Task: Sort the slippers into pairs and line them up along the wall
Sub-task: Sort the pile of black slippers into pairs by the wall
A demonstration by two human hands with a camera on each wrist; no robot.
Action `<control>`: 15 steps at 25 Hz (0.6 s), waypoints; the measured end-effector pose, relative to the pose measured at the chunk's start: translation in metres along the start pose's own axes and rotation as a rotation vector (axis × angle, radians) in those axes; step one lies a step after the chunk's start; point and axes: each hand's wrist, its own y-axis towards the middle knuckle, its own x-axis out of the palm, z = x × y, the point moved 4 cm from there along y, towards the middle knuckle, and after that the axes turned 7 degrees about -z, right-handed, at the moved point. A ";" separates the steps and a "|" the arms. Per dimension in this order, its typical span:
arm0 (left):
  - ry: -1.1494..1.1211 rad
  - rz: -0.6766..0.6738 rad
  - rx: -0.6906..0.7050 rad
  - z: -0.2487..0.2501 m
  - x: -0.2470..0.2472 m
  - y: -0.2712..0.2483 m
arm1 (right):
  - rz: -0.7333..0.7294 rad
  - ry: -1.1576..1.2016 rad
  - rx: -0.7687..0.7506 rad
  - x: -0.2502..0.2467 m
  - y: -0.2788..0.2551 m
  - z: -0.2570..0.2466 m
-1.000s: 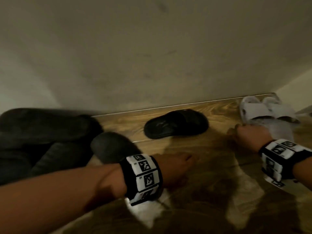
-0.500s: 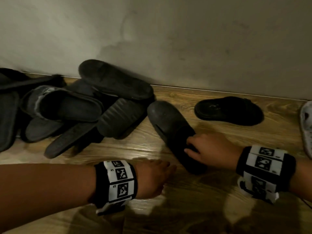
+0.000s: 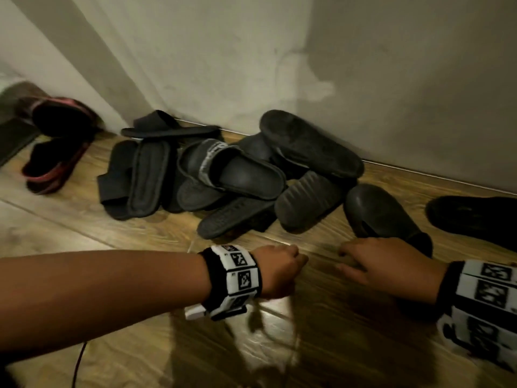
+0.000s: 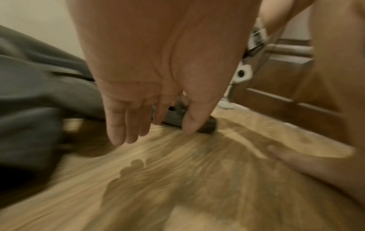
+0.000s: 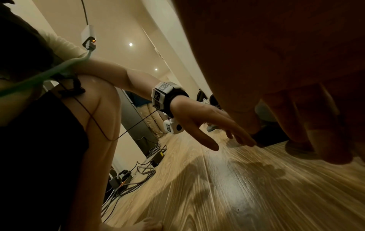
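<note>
From the head view, a heap of dark slippers lies tumbled against the wall on the wooden floor. A red-trimmed pair sits apart at the far left. One dark slipper lies just right of the heap, and another black one is at the right edge. The left hand hovers over the floor, holding nothing. The right hand rests at the near end of the lone slipper; its grip is hidden here.

The left wrist view is blurred: the left hand has loose, nearly straight fingers, empty, with a dark slipper behind them.

In the right wrist view, the right hand is dark and close; whether it holds anything I cannot tell. The left hand reaches in open above the floor.
</note>
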 end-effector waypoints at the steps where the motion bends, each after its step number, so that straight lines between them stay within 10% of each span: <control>1: 0.017 0.022 -0.035 -0.011 -0.004 -0.003 | -0.004 -0.006 0.011 -0.003 0.003 -0.001; 15: 0.042 0.426 -0.069 -0.023 -0.073 0.018 | -0.204 0.034 0.230 -0.003 -0.043 0.005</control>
